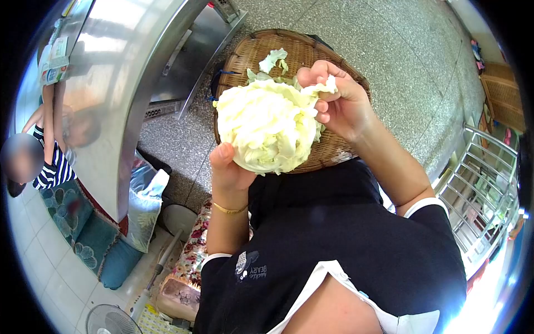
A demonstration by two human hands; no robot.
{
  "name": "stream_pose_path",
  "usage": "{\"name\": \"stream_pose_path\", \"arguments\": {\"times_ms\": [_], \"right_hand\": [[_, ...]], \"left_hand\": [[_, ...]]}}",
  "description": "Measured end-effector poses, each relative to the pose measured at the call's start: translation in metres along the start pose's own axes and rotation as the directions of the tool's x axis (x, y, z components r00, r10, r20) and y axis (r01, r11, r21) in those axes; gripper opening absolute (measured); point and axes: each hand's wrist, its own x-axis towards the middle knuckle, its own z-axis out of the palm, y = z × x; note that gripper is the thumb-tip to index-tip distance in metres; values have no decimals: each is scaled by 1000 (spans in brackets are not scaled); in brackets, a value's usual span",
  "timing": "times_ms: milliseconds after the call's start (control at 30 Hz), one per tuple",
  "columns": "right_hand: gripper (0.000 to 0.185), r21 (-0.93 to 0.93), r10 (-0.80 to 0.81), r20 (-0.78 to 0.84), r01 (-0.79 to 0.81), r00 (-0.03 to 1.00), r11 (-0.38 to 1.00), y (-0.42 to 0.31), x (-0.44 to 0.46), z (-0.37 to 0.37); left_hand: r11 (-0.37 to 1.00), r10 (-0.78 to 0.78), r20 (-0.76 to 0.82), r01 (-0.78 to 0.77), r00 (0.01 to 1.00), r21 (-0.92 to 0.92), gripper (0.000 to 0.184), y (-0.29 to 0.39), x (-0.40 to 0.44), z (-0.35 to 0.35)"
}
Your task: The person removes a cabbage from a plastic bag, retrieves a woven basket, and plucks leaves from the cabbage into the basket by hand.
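A pale yellow-green head of cabbage (264, 125) is held up over a round woven bamboo tray (245, 55). My left hand (229, 170), with a gold band at the wrist, supports it from below at its left side, thumb showing and the other fingers hidden behind it. At the upper right of the cabbage, my right hand (339, 97) pinches a leaf (321, 89) between thumb and fingers; the leaf's inner end meets the head. Loose leaf pieces (273, 60) lie on the tray behind the cabbage.
A shiny metal counter (119, 72) stands at the left, with a person in a striped top (53, 167) beyond it. Below are a plastic bag (146, 200), a teal cushion (119, 261) and a fan (111, 322). A metal rack (481, 178) stands at the right.
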Motion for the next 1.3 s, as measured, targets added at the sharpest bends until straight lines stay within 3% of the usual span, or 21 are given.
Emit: {"name": "stream_pose_path", "arguments": {"times_ms": [33, 167, 200, 233, 300, 333, 367, 433, 467, 533, 567, 633, 667, 800, 900, 967, 1000, 1067, 1200, 1267, 1300], "right_hand": [[17, 0, 2, 0, -2, 1000, 1000, 1, -2, 2], [13, 460, -60, 138, -11, 989, 888, -7, 0, -4], [13, 417, -120, 103, 67, 987, 907, -20, -1, -3], [15, 294, -188, 146, 139, 971, 946, -32, -3, -1], [15, -219, -244, 328, 324, 913, 920, -45, -3, -15], [17, -654, -227, 412, 460, 882, 600, -50, 1, -23], [22, -880, 1, 278, 254, 961, 402, -59, -7, -25], [20, -989, 216, 136, 121, 967, 81, -50, -6, -28], [20, -990, 217, 132, 117, 967, 80, -46, -7, -26], [19, -944, 62, 82, 58, 995, 324, -35, -9, -8], [19, -944, 63, 84, 59, 995, 324, -33, -12, 4], [22, -908, -23, 308, 301, 951, 292, -29, -13, 23], [23, -882, -51, 381, 379, 923, 279, -28, -12, 29], [23, -830, 10, 546, 540, 837, 135, -31, -5, 25], [17, -776, 8, 631, 631, 776, 3, -28, -5, 23], [14, -805, -102, 588, 566, 803, -179, -18, -5, 24], [14, -804, -99, 588, 567, 803, -181, -13, -5, 23], [12, -806, -313, 592, 547, 743, -227, -5, -2, 22], [9, -815, -378, 574, 551, 726, -181, 1, 1, 23], [12, -840, -455, 85, 309, 886, 446, 1, -1, 25], [18, -566, -431, -10, 351, 902, 746, -2, 4, 19]], "left_hand": [[1000, -5, 20, 5, 1000, -4, 96, 0, 1, 1], [998, 44, 21, -43, 999, -41, 102, -3, -4, 7], [998, 46, 19, -45, 999, -41, 102, -2, -5, 6], [1000, -27, 57, 27, 998, -3, 106, -1, -5, 4], [994, -103, 91, 100, 990, 37, 109, 0, -9, 2], [992, -87, 74, 80, 993, 95, 110, -1, -11, 2], [987, -67, 63, 57, 996, 152, 112, -2, -11, 2], [988, 17, 119, -35, 993, 150, 106, -4, -8, 5], [961, 70, 133, -103, 989, 258, 103, -1, -9, 9], [885, 142, 190, -211, 971, 416, 100, 2, -8, 9], [884, 143, 190, -211, 971, 417, 100, 6, -6, 6], [485, 218, 446, -493, 868, 722, 102, 14, -2, 1], [464, 226, 469, -518, 854, 719, 104, 11, -1, 3], [705, 280, 392, -465, 876, 536, 107, -4, -2, 7], [716, 206, 341, -379, 917, 587, 111, -3, -4, 6], [722, 153, 331, -334, 931, 606, 116, -2, -2, 5], [750, 154, 301, -310, 941, 584, 116, -6, 0, 8], [759, 139, 217, -245, 966, 604, 114, -12, 0, 12], [570, 320, 283, -422, 904, 705, 108, -21, 6, 9], [622, 363, 246, -431, 899, 654, 108, -28, 5, 5], [669, 407, 199, -439, 892, 600, 109, -30, 5, 5]]}}
